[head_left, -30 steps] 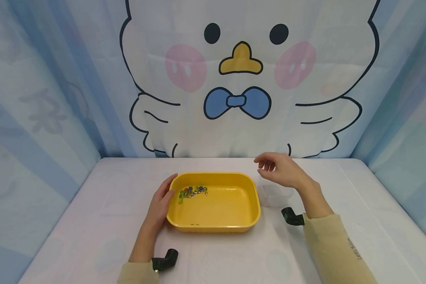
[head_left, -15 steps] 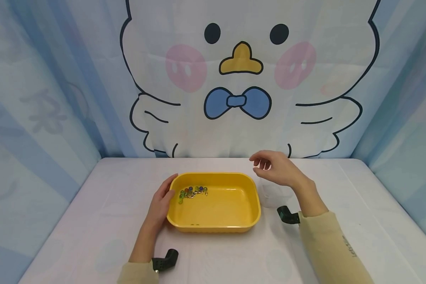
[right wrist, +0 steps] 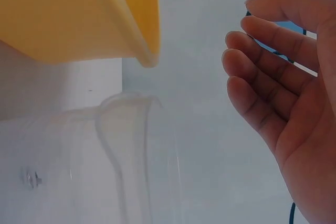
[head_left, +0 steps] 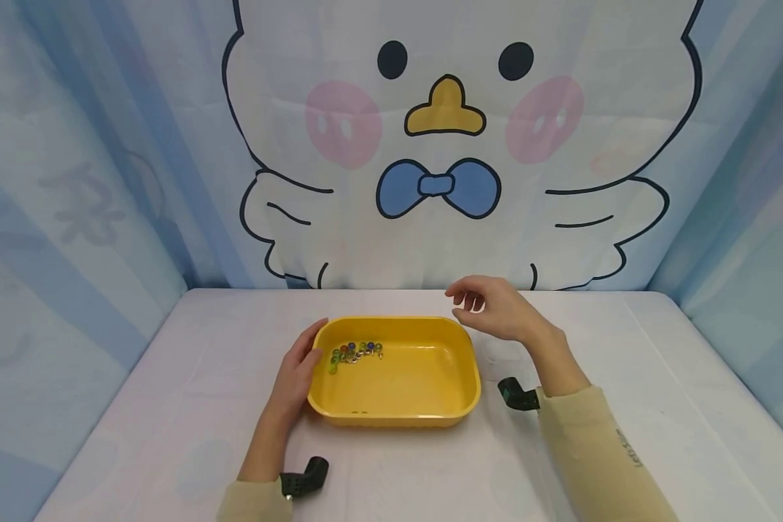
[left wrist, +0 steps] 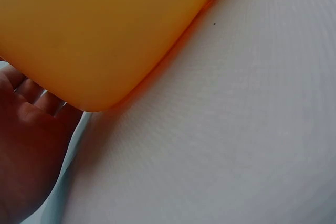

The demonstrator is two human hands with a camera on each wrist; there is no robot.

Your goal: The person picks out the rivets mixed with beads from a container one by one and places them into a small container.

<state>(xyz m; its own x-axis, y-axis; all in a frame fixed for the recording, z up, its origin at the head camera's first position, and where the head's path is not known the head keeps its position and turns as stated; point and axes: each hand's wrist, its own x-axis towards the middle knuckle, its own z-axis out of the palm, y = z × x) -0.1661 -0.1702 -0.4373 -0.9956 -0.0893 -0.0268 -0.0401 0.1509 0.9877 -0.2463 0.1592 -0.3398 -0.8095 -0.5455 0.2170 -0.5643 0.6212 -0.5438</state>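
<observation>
A yellow tray [head_left: 398, 384] lies on the table. Several small round beads [head_left: 343, 352], green, blue and red, cluster at its left end with small shiny metallic pieces [head_left: 360, 357]. My left hand [head_left: 295, 373] grips the tray's left side, thumb at the rim and fingers along the outer wall. Above the tray's far right corner hovers my right hand [head_left: 496, 308], fingers loosely curved. Nothing shows between its fingers in the right wrist view. A clear plastic container [right wrist: 137, 150] stands below it, right of the tray; a small shiny bit [right wrist: 32, 178] shows through it.
The table [head_left: 189, 406] is covered with a pale cloth. Behind it hangs a curtain [head_left: 424, 246] printed with a cartoon bird, and blue curtains [head_left: 72, 217] flank both sides. A black wrist camera [head_left: 305, 475] sits on my left wrist.
My right hand has moved left, from over the clear container to the tray's far right corner. My left hand, the tray and the beads have stayed put.
</observation>
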